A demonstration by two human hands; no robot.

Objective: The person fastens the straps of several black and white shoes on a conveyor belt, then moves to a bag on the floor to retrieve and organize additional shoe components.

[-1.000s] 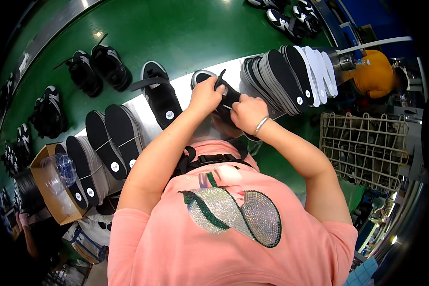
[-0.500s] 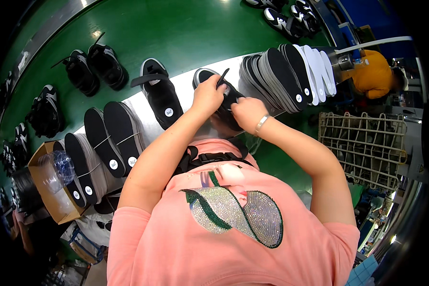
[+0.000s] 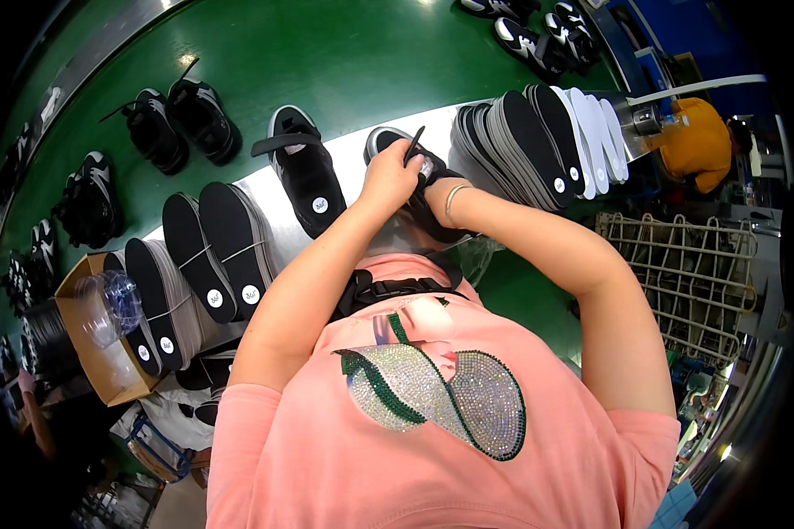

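Observation:
A black sneaker with a grey toe [image 3: 381,138] lies on the metal ledge in front of me, its toe pointing away. My left hand [image 3: 392,176] is closed around its upper near the tongue, beside the raised black strap [image 3: 415,144]. My right hand [image 3: 443,196] reaches down into the shoe's opening, and its fingers are hidden inside. To the left stands the matching sneaker [image 3: 307,181], its strap unfastened and stretched sideways, with a white round sticker on the insole at its heel.
Black insoles [image 3: 525,132] and white insoles [image 3: 589,137] stand stacked at right. Tied insole bundles [image 3: 238,242] and a cardboard box [image 3: 106,370] sit at left. More sneakers [image 3: 201,119] rest on the green surface [image 3: 344,53]. A wire rack [image 3: 670,273] and a person in orange [image 3: 699,145] are at right.
My right hand has gone from the shoe's side edge deeper into its opening, and its fingers have passed out of sight. My left hand keeps its hold. The view has shifted slightly.

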